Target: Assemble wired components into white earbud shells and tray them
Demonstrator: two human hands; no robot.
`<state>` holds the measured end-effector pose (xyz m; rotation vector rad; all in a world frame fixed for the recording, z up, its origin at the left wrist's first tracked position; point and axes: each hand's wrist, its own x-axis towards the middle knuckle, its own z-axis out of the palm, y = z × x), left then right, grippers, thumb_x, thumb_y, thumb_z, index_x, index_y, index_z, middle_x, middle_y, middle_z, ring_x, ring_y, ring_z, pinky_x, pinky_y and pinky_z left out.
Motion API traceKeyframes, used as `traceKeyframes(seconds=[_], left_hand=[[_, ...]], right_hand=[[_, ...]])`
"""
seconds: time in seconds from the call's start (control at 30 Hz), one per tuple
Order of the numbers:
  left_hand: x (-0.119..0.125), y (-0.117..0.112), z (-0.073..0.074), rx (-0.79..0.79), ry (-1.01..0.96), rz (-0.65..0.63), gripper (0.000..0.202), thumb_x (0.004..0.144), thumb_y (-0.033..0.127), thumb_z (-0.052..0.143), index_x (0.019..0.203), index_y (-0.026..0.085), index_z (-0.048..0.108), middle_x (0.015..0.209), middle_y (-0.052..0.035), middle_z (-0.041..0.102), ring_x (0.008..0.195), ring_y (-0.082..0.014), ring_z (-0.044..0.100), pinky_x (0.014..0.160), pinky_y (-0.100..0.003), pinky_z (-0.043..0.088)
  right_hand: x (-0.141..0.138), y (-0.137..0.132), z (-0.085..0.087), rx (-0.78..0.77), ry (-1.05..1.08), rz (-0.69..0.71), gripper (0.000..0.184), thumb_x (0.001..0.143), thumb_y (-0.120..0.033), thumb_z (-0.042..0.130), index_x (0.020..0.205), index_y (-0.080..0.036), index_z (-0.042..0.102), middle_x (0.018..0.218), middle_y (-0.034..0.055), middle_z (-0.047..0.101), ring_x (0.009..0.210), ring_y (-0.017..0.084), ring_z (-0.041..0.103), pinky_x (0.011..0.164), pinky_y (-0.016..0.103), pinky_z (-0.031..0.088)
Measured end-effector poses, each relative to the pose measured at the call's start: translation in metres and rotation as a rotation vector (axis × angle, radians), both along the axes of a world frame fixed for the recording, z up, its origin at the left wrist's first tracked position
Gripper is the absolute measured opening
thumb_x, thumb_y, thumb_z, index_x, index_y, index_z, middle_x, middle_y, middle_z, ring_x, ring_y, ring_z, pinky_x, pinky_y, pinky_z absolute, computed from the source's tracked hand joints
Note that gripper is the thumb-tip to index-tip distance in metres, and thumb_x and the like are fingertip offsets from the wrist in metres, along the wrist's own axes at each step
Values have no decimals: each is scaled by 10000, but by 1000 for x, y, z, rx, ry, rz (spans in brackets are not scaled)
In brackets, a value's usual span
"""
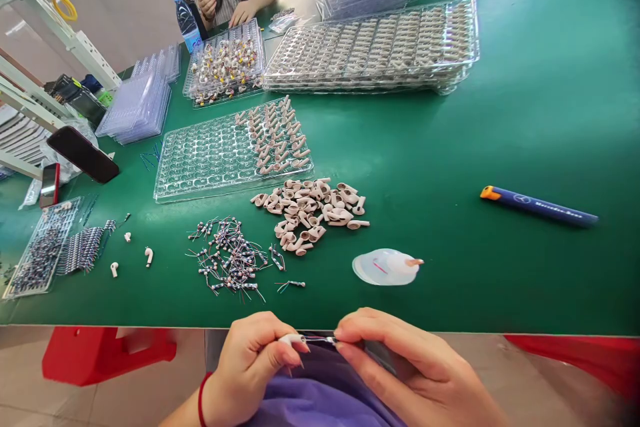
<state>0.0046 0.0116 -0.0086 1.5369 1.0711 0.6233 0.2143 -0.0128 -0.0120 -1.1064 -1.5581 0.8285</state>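
Sits at the near edge of a green table [500, 147], looking down it. Faces a long stack of filled clear trays [373, 47] along the far edge, and nearer, left of the middle, a single clear tray [230, 150] loaded only at its right end. Has a loose pile of beige earbud shells [310, 213] just in front of that tray and a tangle of small wired parts [230, 260] to the pile's left, closer to the near edge. Holds both hands together just off the near edge, over purple cloth [320, 400]: pinches a white earbud shell [291, 340] in the narrowly closed fingers of the left hand [250, 363], grips a thin wired part [320, 339] between thumb and fingertips of the right hand [400, 367], with its tip at the shell
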Motion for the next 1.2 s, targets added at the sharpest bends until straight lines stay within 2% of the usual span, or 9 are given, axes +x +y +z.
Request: traceKeyframes(seconds=[0.17,0.4,0.53,0.67,0.77,0.9,1.07,1.2], left_hand=[[1,1,4,96,60,-28,552,913,591,465,751,137,733,640,-62,682,605,-129,602,616,-204,461],[3,0,10,381,209,-86,418,965,456,464,817,151,709,725,-62,694,649,-129,609,622,-192,474],[3,0,10,499,251,-103,371,969,425,464,917,157,715,761,-66,701,672,-137,630,634,-200,503],[3,-1,9,582,278,-119,370,973,402,461,1107,147,693,796,-90,703,693,-154,650,631,-224,536],[5,0,9,563,253,-131,355,973,365,476,1198,166,666,812,-92,696,703,-157,651,642,-233,552],[6,0,10,454,138,-105,358,968,336,500,1277,211,631,837,-81,681,712,-145,643,664,-227,555],[6,-2,8,323,48,-54,359,924,354,588,1256,237,653,839,-62,666,717,-132,624,684,-213,541],[5,-2,8,298,26,-80,350,943,337,557,1266,239,647,877,-74,660,765,-143,618,710,-229,535]], right_hand=[[0,-1,-1,-16,-18,10,141,876,-105,570,882,-246,574,709,-38,644,601,88,633,568,138,522],[1,-2,2,92,-41,39,211,858,-27,532,944,-217,566,767,2,639,646,90,632,596,152,546],[1,-1,4,159,-61,40,252,844,5,516,978,-197,584,786,25,644,657,99,632,604,163,556],[-1,-2,2,169,-66,31,249,837,1,519,962,-196,608,778,30,645,641,106,631,581,169,555],[-2,-2,3,149,-62,22,243,833,-13,539,961,-208,608,782,30,658,643,111,642,585,174,559],[-4,-1,4,119,-43,23,228,838,-23,537,934,-218,603,754,23,666,627,111,649,583,165,560],[-5,-2,3,96,-23,38,213,846,-29,539,930,-212,607,750,20,662,631,108,649,589,164,561],[-7,-3,3,72,1,33,191,851,-46,559,916,-215,621,745,7,663,629,102,652,595,154,561]])
